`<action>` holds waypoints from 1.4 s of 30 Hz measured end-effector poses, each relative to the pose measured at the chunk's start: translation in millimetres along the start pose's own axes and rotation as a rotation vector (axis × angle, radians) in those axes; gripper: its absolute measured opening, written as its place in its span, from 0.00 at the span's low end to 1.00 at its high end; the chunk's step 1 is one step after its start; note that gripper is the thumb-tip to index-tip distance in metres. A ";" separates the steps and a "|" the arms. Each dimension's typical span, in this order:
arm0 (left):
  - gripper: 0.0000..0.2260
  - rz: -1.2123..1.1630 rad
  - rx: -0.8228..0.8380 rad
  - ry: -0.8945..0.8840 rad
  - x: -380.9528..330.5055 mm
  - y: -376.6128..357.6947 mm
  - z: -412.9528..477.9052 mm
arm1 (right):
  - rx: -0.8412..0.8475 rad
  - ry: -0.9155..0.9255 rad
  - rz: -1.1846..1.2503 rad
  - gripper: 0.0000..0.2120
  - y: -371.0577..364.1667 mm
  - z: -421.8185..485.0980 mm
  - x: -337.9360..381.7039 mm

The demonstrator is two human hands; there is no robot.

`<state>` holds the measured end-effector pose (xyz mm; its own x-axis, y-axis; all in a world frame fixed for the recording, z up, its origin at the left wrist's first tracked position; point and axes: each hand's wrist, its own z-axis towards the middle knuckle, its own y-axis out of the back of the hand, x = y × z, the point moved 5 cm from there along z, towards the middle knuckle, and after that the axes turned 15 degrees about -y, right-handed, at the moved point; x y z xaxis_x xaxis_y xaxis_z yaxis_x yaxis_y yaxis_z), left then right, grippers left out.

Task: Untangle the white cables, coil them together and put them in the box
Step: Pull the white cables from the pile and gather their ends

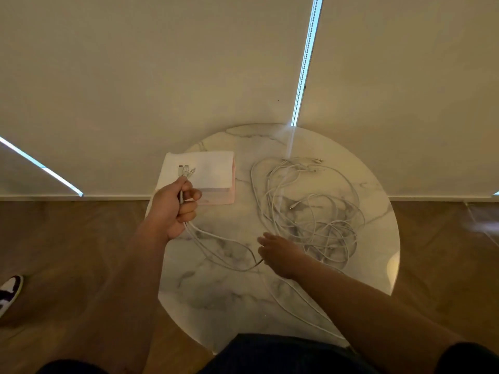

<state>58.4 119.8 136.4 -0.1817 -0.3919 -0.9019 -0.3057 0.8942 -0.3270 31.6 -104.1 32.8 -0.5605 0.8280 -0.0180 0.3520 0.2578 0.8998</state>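
Head view, looking down on a round marble table (229, 300) standing on a wooden floor (81, 238). The left hand (172, 209) is raised over the table's left edge, its fingers curled tightly round a bundle of white cables (310, 206) just below their ends; several connector plugs (186, 170) stand up above the fist. From this grip the strands hang down and run across the marble toward the right hand (280, 255), which lies low over them near the table's middle, fingers pointing left. Whether the right hand pinches the strands or only rests on them cannot be told. Behind the right hand most of the cable length lies in a loose tangle on the right half of the table, and a few strands trail off the near edge under the right forearm. The box (216, 182), pale with a raised white lid, sits at the far left of the table, just behind the left hand. A shoe (9, 292) shows at the left margin.
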 end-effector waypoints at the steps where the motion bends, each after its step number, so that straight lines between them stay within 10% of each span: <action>1: 0.19 -0.009 -0.022 -0.010 -2.9 7.6 1.9 | 0.038 -0.017 0.027 0.15 -2.9 -1.2 -6.4; 12: 0.18 -0.130 -0.368 -0.046 6.1 103.0 23.6 | 0.054 -0.126 0.107 0.15 24.0 -15.1 -56.8; 22: 0.16 -0.014 -0.338 -0.031 16.5 90.0 30.2 | 0.060 -0.334 1.357 0.12 50.5 -29.5 -73.7; 25: 0.16 -0.010 -0.332 -0.030 16.2 87.1 31.6 | 0.045 -0.344 1.137 0.14 51.7 -30.9 -83.4; 31: 0.16 -0.050 -0.353 -0.043 12.9 87.3 30.8 | 0.794 -0.363 0.602 0.12 -19.0 -62.6 -88.2; 38: 0.17 -0.080 -0.258 0.000 34.0 51.8 28.9 | 1.034 -0.398 0.150 0.13 -55.0 -94.2 -85.7; 42: 0.18 -0.146 -0.245 -0.003 46.7 26.6 25.4 | 0.751 -0.359 0.039 0.25 -51.9 -83.3 -83.0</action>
<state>65.5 130.7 78.4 -0.1161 -0.5119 -0.8512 -0.5455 0.7490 -0.3761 -2.5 -227.7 23.9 -0.3092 0.9189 -0.2448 0.8438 0.3838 0.3750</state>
